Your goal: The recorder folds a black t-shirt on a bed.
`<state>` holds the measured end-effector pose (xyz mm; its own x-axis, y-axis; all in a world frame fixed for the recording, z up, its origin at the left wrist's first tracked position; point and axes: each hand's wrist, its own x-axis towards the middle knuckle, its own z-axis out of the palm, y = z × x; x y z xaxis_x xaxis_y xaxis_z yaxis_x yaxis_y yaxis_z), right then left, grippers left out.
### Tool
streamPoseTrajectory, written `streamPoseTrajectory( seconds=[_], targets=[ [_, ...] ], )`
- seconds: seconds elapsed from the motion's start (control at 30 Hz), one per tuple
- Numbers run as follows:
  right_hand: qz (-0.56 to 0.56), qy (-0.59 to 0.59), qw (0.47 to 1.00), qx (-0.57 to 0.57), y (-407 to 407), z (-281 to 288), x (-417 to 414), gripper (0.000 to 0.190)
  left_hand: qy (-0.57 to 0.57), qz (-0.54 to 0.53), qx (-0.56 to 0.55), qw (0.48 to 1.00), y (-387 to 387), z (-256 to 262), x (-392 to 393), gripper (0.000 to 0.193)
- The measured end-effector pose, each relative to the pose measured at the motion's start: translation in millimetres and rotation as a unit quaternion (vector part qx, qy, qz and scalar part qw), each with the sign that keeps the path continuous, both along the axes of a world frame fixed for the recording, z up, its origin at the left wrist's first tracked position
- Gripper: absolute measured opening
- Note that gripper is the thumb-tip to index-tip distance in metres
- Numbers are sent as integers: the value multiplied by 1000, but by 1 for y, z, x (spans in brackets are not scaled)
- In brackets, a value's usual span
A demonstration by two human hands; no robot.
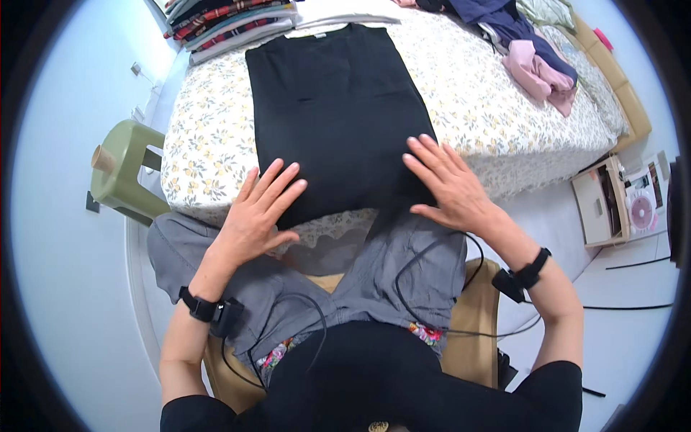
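A black garment [340, 119], folded to a long panel, lies flat on the bed [210, 135] with its neckline at the far end and its near edge at the mattress edge. On its near left corner rests my left hand [259, 216], palm down with fingers spread. My right hand [451, 186] lies likewise over the near right edge of the cloth, fingers apart. Neither hand grips the fabric. Black straps with small dark devices and cables circle both wrists.
A stack of folded clothes [232, 27] stands at the bed's far left. Loose pink and navy clothes [534, 70] lie at the far right. A green stool [127, 162] bearing a cardboard tube [102, 158] is left; a cabinet [599, 208] is right. Cables cross my lap.
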<state>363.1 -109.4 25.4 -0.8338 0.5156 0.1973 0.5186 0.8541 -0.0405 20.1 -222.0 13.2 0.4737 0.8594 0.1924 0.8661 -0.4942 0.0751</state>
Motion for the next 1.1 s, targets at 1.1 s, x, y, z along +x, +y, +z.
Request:
streamPoseTrajectory(
  seconds=[1.1],
  targets=[
    [104, 218, 964, -110, 4, 21, 32, 37, -162, -32, -39, 985, -12, 37, -20, 62]
  ],
)
